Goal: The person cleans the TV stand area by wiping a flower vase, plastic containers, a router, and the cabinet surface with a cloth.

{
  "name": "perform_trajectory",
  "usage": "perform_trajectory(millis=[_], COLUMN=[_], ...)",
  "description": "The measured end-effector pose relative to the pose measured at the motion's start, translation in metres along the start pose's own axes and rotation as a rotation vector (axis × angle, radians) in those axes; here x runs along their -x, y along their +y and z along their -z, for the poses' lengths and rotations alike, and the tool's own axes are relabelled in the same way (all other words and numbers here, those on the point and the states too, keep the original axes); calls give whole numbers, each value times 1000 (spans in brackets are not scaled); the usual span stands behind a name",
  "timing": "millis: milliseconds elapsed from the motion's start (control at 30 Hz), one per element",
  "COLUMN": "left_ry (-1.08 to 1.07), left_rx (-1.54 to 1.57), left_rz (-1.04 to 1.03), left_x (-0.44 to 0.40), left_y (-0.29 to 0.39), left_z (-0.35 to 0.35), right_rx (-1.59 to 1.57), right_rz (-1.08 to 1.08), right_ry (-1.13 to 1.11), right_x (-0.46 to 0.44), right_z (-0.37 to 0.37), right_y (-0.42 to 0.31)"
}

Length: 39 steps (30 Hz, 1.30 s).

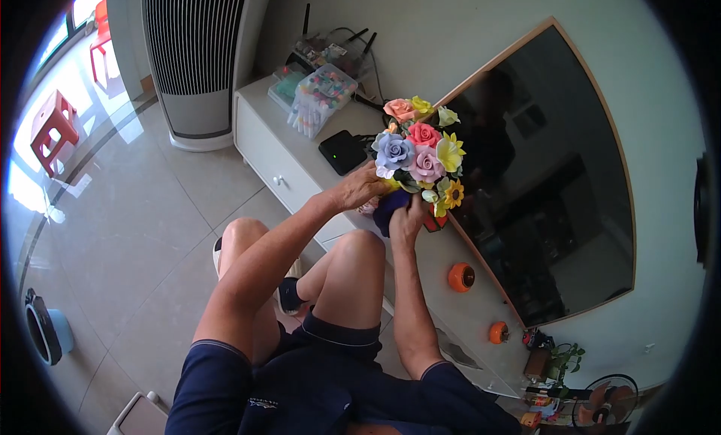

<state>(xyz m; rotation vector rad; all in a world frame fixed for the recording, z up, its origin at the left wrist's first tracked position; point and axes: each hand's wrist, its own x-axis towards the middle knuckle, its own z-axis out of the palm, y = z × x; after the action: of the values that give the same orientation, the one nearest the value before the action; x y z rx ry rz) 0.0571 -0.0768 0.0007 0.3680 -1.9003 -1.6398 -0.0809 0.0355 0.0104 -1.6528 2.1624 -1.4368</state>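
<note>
A bunch of artificial flowers in pink, red, lilac, yellow and white stands in front of me by the TV cabinet, close to the television. My left hand is closed at the lower left side of the flowers, fingertips partly hidden by the blooms. A dark purple cloth hangs below the flowers, bunched between my two hands. Closed against that cloth, my right hand is just under the blooms; its fingertips are hidden. Something red shows beside my right hand, too covered to name.
On the white cabinet are a black box, clear plastic cases of colourful pieces and orange round ornaments. A large television stands behind. An air-conditioner tower is at the left, a fan at lower right.
</note>
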Motion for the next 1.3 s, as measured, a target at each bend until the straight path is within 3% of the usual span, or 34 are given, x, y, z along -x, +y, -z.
perform_trajectory(millis=[67,100,233,333,400,500,567,767,867,967,1067,1167,1300], left_ry=[70,80,19,102,93,73,76,111,135,203,273,558,302], left_rx=[-40,-65,-257,-159,-276,-211,-759,-302,-308,-881,-547,-355,-385], left_rz=[-39,-42,13,-114,-191,-176,-468,-138,-200,-720,-355,58,496], left_x=[-3,-4,-5,-9,-12,-9,-14,-6,-3,-12,1,19,55], left_y=[-7,-9,-1,-19,-27,-18,-34,-8,-7,-45,-19,12,56], left_z=[-4,-3,7,1,3,4,8,1,0,4,0,-6,9], right_rx=[345,302,354,328,185,5,-249,-16,-288,-421,-540,-656,-783], right_rz=[123,237,244,334,215,128,26,-273,-345,-451,-425,-452,-492], right_ry=[81,146,129,88,86,143,156,-297,-134,-38,34,-22,-110], right_x=[6,12,41,45,37,30,27,20,26,28,33,37,48], right_z=[-9,-13,-16,-11,-9,-17,-28,-10,-15,2,14,33,33], right_y=[-7,-11,-23,-15,-7,13,46,42,81,24,22,-5,-47])
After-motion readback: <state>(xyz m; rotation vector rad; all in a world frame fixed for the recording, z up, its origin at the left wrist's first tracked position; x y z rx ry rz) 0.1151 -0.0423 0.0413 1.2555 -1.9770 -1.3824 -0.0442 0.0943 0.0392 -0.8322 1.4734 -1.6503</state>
